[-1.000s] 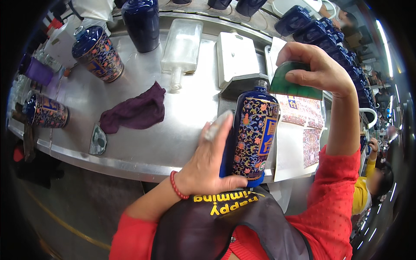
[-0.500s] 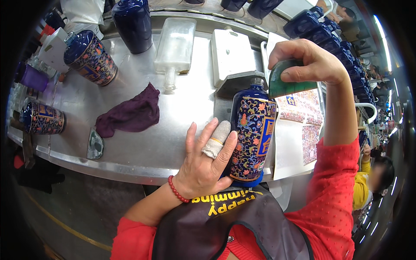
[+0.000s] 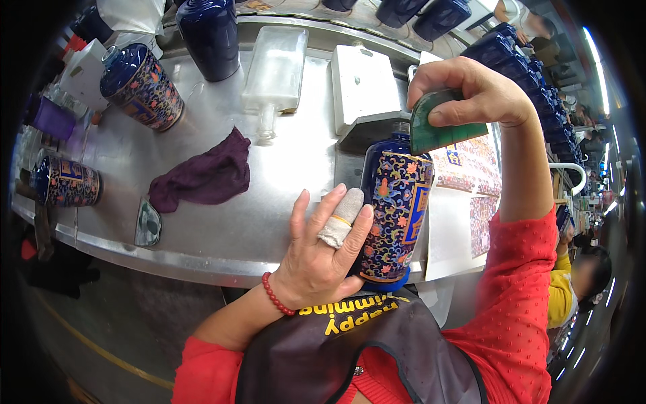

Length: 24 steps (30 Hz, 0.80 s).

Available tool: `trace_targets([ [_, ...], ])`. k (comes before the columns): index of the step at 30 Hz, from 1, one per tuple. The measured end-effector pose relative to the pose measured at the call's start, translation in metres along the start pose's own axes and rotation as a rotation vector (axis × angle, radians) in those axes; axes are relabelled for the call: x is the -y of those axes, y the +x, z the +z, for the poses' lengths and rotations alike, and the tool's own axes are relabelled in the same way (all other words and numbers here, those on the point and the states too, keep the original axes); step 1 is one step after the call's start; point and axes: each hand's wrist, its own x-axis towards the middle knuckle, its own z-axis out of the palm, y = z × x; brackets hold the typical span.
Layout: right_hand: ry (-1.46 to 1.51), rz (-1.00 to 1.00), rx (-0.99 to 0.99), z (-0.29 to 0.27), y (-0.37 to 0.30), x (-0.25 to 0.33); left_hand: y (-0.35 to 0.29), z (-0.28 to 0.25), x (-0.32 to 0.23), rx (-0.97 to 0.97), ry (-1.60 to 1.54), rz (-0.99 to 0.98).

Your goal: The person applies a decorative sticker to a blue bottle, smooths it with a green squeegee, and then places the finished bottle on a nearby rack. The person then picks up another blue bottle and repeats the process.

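Note:
A dark blue bottle (image 3: 393,222) with a colourful floral wrap stands near my body, tilted, its base on a blue pad (image 3: 385,285). Along its left side lies my left hand (image 3: 323,249), fingers spread, with the index finger and thumb against the bottle. A cloth finger cover (image 3: 346,212) is on one finger. My right hand (image 3: 471,94) pinches a green, round-backed scraper (image 3: 447,131) between thumb and fingers. The scraper's straight edge is at the bottle's right shoulder, beside the neck; whether it touches cannot be told.
Printed floral sheets (image 3: 464,165) lie right of the bottle. A purple cloth (image 3: 205,172), another scraper (image 3: 148,224), a clear glass bottle (image 3: 276,71) and a white block (image 3: 363,84) rest on the metal table. Wrapped bottles (image 3: 142,87) stand left; a person in yellow (image 3: 565,289) is at right.
My right hand has moved slightly left with the scraper, which now overlaps the bottle's shoulder. The bottle has shifted slightly; my left hand stays beside it.

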Motion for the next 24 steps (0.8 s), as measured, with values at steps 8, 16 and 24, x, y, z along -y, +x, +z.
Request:
trace_targets([
  [8, -0.069, 0.036, 0.005, 0.003, 0.019, 0.010, -0.001, 0.001, 0.001, 0.005, 0.006, 0.009],
  [16, -0.210, -0.004, 0.032, 0.005, 0.037, 0.018, 0.000, -0.002, 0.002, 0.007, -0.034, -0.003],
  [24, -0.265, -0.034, 0.046, 0.005, 0.041, 0.020, 0.016, -0.016, 0.027, -0.165, -0.256, -0.097],
])
